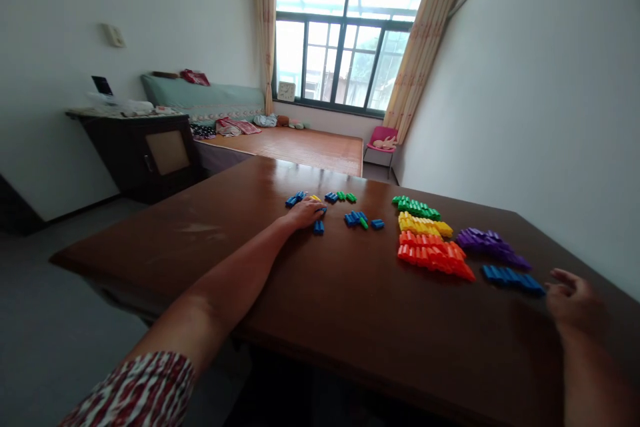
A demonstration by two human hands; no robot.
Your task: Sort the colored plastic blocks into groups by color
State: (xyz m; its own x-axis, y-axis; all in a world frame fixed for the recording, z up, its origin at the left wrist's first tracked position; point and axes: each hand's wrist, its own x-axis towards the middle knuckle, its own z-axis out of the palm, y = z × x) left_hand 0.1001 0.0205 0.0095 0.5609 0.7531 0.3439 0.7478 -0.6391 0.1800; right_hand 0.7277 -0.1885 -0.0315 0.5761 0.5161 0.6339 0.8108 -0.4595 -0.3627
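Note:
My left hand reaches to the far middle of the brown table, fingers bent down and closed at a small blue plastic block. Around it lie more blue blocks, and a yellow piece shows just behind the fingers. At the right, my right hand is slightly blurred, its fingers loosely curled and apart with nothing seen in them. It is beside the near end of a row of blue blocks. Whether it touches the row I cannot tell.
Rows of green, yellow, orange-red and purple blocks lie on the right half. Loose blue blocks and green blocks sit between them and my left hand. Beyond are a bed and a pink chair.

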